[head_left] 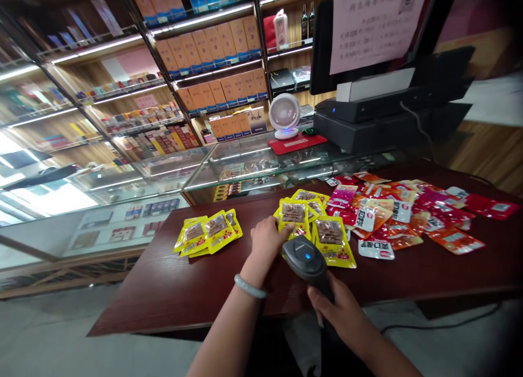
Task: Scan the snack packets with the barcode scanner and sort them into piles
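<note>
My right hand (341, 311) is wrapped around the handle of a dark barcode scanner (304, 257), which has a lit blue spot on top. My left hand (267, 238), with a pale bangle on the wrist, grips the lower left edge of a yellow snack packet (293, 212). The scanner head hides part of that packet. More yellow snack packets (330, 235) lie beside and behind it. Left of my hand sits a small overlapping pile of similar yellow packets (216, 230).
Many red, orange and white snack packets (392, 213) are heaped on the dark wooden table (163, 290) at the right. Behind stand a glass display case (253, 164), a small white fan (285, 115) and a dark monitor (322, 50) with a pink notice. A cable (441, 327) runs below.
</note>
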Tool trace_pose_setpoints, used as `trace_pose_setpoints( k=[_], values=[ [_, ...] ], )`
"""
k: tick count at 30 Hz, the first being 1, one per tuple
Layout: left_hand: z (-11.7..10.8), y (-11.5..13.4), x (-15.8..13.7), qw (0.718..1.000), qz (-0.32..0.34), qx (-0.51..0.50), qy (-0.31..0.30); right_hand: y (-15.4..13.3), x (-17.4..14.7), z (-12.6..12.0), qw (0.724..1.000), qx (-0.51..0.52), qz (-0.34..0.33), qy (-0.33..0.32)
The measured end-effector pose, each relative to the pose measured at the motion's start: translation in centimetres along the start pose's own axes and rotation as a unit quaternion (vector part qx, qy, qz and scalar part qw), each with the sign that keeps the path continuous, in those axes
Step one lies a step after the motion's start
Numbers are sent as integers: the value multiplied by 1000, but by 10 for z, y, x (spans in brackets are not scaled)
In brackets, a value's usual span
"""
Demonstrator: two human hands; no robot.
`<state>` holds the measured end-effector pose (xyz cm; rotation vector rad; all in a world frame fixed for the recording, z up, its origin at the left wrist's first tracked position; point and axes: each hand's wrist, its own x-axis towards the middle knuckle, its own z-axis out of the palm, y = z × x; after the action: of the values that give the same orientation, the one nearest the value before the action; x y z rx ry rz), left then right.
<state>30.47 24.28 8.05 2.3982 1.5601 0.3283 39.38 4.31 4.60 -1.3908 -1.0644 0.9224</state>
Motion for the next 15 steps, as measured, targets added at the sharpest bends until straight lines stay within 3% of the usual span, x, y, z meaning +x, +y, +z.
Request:
trace_pose_setpoints(
  k=[2, 5, 9, 15],
  values=[
    [1, 3, 4, 1000, 1, -15, 9, 2, -2, -4, 1000, 13, 18, -2],
    [5, -6, 1, 992, -6, -120, 31, 2, -2, -10, 999, 28, 35, 3],
    [10, -33, -16, 957, -19, -283, 62, -1, 0, -14, 999, 39, 30, 15],
    [12, -68, -45, 897, -17, -437, 66, -9, 7, -4, 996, 75, 35, -13]
  ],
)
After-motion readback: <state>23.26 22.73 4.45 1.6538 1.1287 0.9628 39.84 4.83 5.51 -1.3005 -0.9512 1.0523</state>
